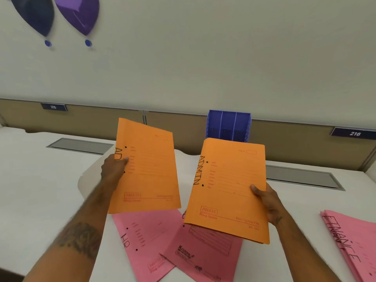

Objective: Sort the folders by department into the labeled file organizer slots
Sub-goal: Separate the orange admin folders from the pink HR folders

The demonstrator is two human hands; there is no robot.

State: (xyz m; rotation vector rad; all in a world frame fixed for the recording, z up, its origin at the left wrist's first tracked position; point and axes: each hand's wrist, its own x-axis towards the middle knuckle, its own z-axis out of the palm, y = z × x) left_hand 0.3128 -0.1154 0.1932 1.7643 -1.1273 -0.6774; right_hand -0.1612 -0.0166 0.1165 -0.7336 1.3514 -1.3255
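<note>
White desk [40, 190], pale and matte. At its far edge, upright against a tan partition [173, 123]: blue file organizer [228, 127], three slots side by side. In front of the organizer and a little to its left, flat on the desktop: pink HR folder [140, 239]. Straight in front of the organizer, overlapping the HR folder's right edge: second pink folder [203, 255], printed "Krishna". Well right of the organizer and nearer than it: stack of pink FINANCE folders [350, 247], cut off by the frame edge. Flush in the desktop, one grey hatch [79, 146] left of the organizer, another hatch [301, 177] right of it.
</note>
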